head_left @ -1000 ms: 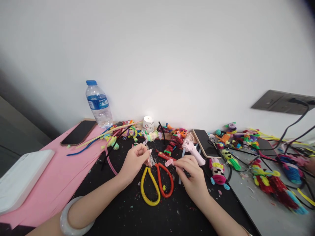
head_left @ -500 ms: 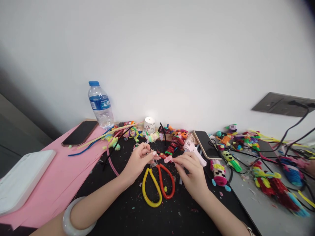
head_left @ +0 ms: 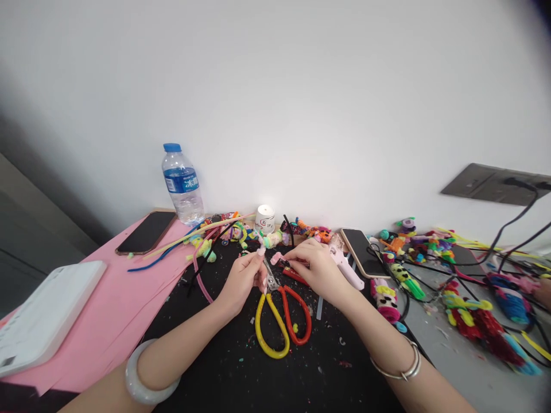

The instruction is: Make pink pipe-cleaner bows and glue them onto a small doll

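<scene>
My left hand [head_left: 243, 282] is closed in a pinch, with a small pale pink piece [head_left: 261, 251] at its fingertips. Palm down, my right hand [head_left: 316, 268] has its fingertips at a pink fuzzy piece [head_left: 275, 258], apparently pinching its edge. Between and below the hands lie scissors [head_left: 271, 284] with one yellow and one red handle, their blades pointing away from me. A dark red sparkly piece [head_left: 295, 276] is partly covered by my right hand. Just beyond that hand rests a pale pink glue gun [head_left: 346, 269].
A water bottle [head_left: 184, 189], a paper cup [head_left: 264, 218] and colourful fuzzy figures [head_left: 235, 232] line the wall. Phones lie left [head_left: 146, 232] and right [head_left: 364, 252]. More figures [head_left: 469, 315] and cables cover the right side. A white device [head_left: 51, 315] sits on pink paper [head_left: 124, 287].
My right hand has moved left and away from me with the pink fuzzy piece. My left hand has turned more upright, and its pale pink piece now shows. The view has shifted slightly.
</scene>
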Demonstrator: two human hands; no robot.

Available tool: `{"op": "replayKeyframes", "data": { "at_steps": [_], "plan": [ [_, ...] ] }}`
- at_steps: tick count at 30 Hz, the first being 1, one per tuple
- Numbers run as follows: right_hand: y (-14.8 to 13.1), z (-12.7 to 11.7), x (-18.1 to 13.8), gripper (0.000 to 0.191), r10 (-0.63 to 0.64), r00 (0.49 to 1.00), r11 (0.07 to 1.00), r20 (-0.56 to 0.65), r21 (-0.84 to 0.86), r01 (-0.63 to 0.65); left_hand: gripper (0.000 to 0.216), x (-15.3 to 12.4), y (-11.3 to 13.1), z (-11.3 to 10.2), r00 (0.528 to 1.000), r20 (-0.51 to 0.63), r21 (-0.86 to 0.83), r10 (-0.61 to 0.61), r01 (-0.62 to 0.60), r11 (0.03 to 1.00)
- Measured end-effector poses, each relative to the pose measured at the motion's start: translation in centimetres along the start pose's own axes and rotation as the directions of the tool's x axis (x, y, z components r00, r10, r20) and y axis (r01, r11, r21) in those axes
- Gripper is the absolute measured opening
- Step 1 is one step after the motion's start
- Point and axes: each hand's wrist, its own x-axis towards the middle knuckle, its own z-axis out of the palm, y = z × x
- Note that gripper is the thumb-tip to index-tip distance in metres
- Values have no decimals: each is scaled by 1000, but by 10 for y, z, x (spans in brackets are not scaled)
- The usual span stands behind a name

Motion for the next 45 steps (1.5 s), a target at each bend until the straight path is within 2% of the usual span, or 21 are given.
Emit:
{"op": "replayKeyframes", "data": {
  "at_steps": [2, 6, 9, 12, 16, 18, 20, 22, 24, 26, 29, 31, 33, 36, 45],
  "plan": [
    [2, -1, 6, 12, -25, 999, 1000, 28, -3, 25, 42, 1, 1, 0, 1000, -16, 10, 12, -12, 1000],
    [4, -3, 14, 15, -88, 993, 996, 81, -26, 90, 24, 1, 6, 1, 999, -23, 12, 42, -42, 999],
    [6, -3, 18, 16, -125, 986, 990, 110, -55, 131, 23, 1, 8, 2, 997, -5, 74, 82, -81, 994],
    [5, -4, 21, 16, -122, 989, 986, 87, -108, 131, 22, 3, 7, 0, 994, -14, 109, 106, -104, 989],
    [-10, -15, 16, 18, 43, 999, 960, -33, -277, -51, 26, 6, 8, -5, 990, -113, 88, 80, -71, 994],
    [-24, -17, 7, 12, 144, 989, 938, 34, -322, -125, 28, 6, 9, -6, 985, -154, 65, 73, -64, 996],
    [-41, -11, -4, 14, 260, 952, 892, 159, -417, -174, 28, 6, 11, -7, 982, -176, 45, 69, -62, 997],
    [-56, 4, -16, 28, 287, 920, 849, 268, -515, -115, 27, 6, 12, -7, 981, -182, 25, 69, -66, 998],
    [-67, 23, -25, 34, 288, 903, 824, 319, -563, -64, 26, 6, 13, -7, 980, -186, 10, 72, -72, 997],
    [-71, 40, -31, 43, 328, 897, 793, 296, -603, -91, 25, 6, 14, -7, 978, -192, -4, 85, -87, 996],
    [-72, 49, -33, 46, 423, 852, 800, 307, -568, -192, 22, 6, 15, -8, 970, -214, -15, 118, -124, 992],
    [-70, 44, -31, 46, 465, 810, 831, 356, -491, -261, 19, 7, 16, -8, 962, -236, -33, 134, -146, 989],
    [-68, 34, -29, 47, 461, 792, 863, 401, -409, -296, 19, 8, 17, -9, 957, -255, -73, 136, -159, 985],
    [-63, 16, -24, 47, 410, 810, 900, 419, -331, -284, 20, 9, 19, -10, 958, -258, -155, 121, -165, 974],
    [-34, -19, -17, 36, 414, 814, 906, 406, -101, -411, 24, 16, 20, -16, 951, -305, -306, 53, -151, 940]
  ]
}}
